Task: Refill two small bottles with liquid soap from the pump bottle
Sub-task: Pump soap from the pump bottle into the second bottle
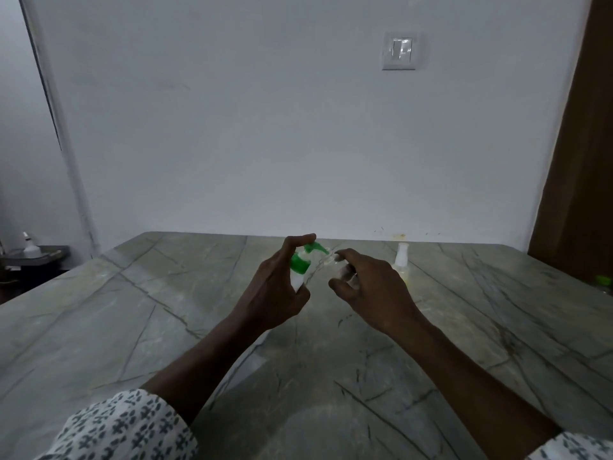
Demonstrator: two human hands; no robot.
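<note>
Single wide-angle head-worn view, looking forward and slightly down along both forearms, near the marble table (132,327), facing a plain wall (232,127) beyond

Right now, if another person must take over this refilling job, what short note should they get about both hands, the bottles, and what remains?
Left hand: holds the green-topped pump bottle above the stone table, a finger on the pump head.
Right hand: holds a small clear bottle at the nozzle.
Second small bottle: stands on the table behind the right hand, white cap on, yellowish liquid inside.
Done: unclear how much soap went in.
Left: finish this fill, cap it, check the other.
</note>
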